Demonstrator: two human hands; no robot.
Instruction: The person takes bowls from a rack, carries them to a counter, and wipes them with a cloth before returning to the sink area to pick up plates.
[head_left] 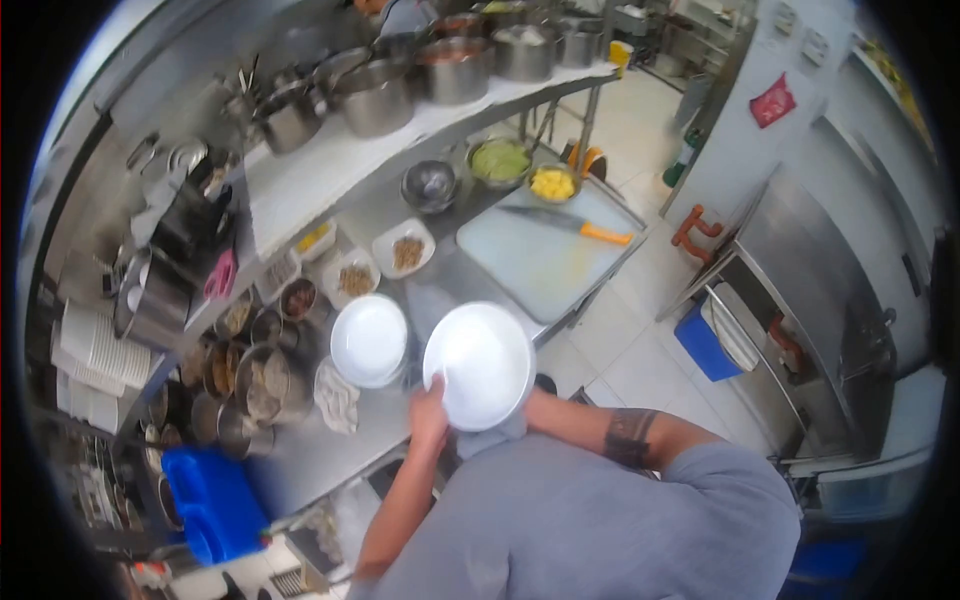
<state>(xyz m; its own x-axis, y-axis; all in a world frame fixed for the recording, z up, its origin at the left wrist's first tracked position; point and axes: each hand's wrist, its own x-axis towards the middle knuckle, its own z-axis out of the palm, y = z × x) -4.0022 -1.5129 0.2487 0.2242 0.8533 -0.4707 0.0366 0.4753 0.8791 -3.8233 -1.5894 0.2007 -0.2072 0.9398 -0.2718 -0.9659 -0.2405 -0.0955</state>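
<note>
A round white bowl (480,365) is held in front of my body, over the counter's front edge. My left hand (428,410) grips its left rim, thumb over the edge. At the bowl's lower right, my right hand (530,405) is mostly hidden behind it, with a grey cloth (490,438) just under the bowl. Left of the held bowl, a stack of white bowls (369,340) stands on the steel counter (330,455), beside a crumpled white cloth (337,396).
A cutting board (540,255) bears a knife with an orange handle (605,234). Behind it are bowls of yellow pieces (553,183) and green food (499,160). Large pots (375,98) line the upper shelf. A blue container (210,505) stands at the lower left. Another person (405,15) is partly visible at the top.
</note>
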